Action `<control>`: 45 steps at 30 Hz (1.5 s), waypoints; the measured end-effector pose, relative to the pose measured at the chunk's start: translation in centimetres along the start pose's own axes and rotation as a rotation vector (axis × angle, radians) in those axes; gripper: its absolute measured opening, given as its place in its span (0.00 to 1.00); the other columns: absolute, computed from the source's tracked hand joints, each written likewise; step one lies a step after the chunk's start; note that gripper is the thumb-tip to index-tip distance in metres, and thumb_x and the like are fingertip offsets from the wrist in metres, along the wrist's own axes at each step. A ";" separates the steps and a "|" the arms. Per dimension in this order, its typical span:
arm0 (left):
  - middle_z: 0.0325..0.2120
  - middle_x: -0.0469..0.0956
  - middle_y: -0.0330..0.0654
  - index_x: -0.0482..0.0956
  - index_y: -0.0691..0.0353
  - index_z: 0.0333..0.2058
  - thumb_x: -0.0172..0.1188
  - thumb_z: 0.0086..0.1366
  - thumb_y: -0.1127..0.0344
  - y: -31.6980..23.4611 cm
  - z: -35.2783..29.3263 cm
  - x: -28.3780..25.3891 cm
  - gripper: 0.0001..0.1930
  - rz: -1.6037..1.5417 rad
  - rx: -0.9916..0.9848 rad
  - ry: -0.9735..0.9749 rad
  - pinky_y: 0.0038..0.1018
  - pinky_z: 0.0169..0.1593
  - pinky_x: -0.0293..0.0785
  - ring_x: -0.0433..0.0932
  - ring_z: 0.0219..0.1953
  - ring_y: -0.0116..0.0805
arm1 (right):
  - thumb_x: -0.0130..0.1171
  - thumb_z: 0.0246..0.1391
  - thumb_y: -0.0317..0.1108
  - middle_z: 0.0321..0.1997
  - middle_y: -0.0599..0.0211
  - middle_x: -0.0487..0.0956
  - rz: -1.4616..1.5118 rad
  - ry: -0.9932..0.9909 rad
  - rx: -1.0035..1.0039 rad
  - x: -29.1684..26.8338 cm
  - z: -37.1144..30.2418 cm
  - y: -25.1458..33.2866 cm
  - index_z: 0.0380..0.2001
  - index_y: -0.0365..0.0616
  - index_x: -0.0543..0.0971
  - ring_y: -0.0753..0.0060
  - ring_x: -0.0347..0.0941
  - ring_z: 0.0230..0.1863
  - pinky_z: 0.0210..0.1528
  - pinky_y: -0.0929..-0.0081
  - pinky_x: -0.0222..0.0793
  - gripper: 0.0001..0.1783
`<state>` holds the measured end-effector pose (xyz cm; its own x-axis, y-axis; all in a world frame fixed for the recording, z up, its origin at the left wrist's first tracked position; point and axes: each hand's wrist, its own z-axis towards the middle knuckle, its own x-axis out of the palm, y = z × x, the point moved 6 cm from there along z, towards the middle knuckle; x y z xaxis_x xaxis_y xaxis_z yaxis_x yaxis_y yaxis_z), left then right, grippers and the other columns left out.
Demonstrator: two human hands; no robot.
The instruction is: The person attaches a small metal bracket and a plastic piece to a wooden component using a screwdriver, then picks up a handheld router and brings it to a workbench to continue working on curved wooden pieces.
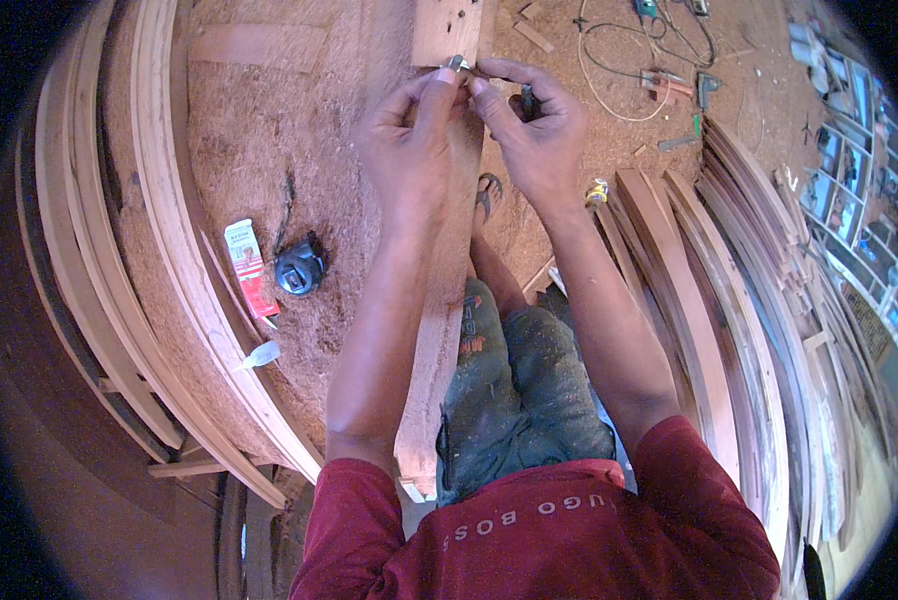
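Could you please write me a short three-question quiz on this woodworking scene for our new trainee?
1. True or false: both hands meet at a small metal piece over the long wooden plank.
2. Which thing lies right beside the red-and-white glue packet on the sawdust-covered board? A) a black tape measure B) a hammer C) a paint tin
3. Fill in: the person's foot, seen beyond the plank, wears a ____.

Key
1. True: the left hand and right hand pinch the small metal piece above the wooden plank.
2. A: the black tape measure lies just right of the glue packet on the board.
3. Sandal.
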<state>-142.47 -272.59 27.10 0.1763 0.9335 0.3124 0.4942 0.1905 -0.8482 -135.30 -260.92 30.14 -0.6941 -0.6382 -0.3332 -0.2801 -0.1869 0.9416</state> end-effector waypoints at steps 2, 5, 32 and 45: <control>0.28 0.81 0.40 0.82 0.71 0.35 0.61 0.62 0.69 0.2 0.2 -0.1 0.09 -0.042 0.014 0.001 0.19 0.36 0.72 0.77 0.30 0.23 | 0.64 0.52 0.29 0.24 0.75 0.79 -0.096 0.034 -0.063 0.2 0.0 1.0 0.40 0.39 0.81 0.92 0.64 0.20 0.20 0.90 0.58 0.12; 0.28 0.80 0.39 0.82 0.71 0.35 0.61 0.62 0.69 0.1 0.2 0.0 0.09 -0.024 0.035 -0.001 0.18 0.36 0.71 0.76 0.30 0.22 | 0.65 0.48 0.32 0.22 0.77 0.77 0.029 0.021 0.055 0.3 0.0 -0.1 0.36 0.39 0.83 0.88 0.61 0.20 0.21 0.85 0.57 0.12; 0.27 0.79 0.37 0.82 0.71 0.34 0.61 0.62 0.69 -0.5 0.2 0.0 0.09 0.041 0.023 0.013 0.16 0.33 0.69 0.73 0.28 0.18 | 0.62 0.49 0.30 0.35 0.58 0.82 -0.073 0.060 -0.178 0.4 1.0 2.8 0.34 0.41 0.83 0.63 0.77 0.40 0.46 0.70 0.70 0.08; 0.28 0.80 0.38 0.82 0.70 0.36 0.60 0.62 0.69 -0.6 0.0 -0.1 0.09 0.110 0.079 0.002 0.18 0.35 0.71 0.75 0.30 0.21 | 0.62 0.49 0.32 0.33 0.60 0.82 -0.091 0.045 -0.192 0.4 1.2 2.7 0.32 0.42 0.83 0.64 0.77 0.37 0.43 0.69 0.70 0.07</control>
<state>-142.79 -272.79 27.63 0.2271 0.9494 0.2168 0.4030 0.1110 -0.9084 -137.11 -260.79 32.54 -0.6405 -0.6439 -0.4184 -0.2060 -0.3808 0.9014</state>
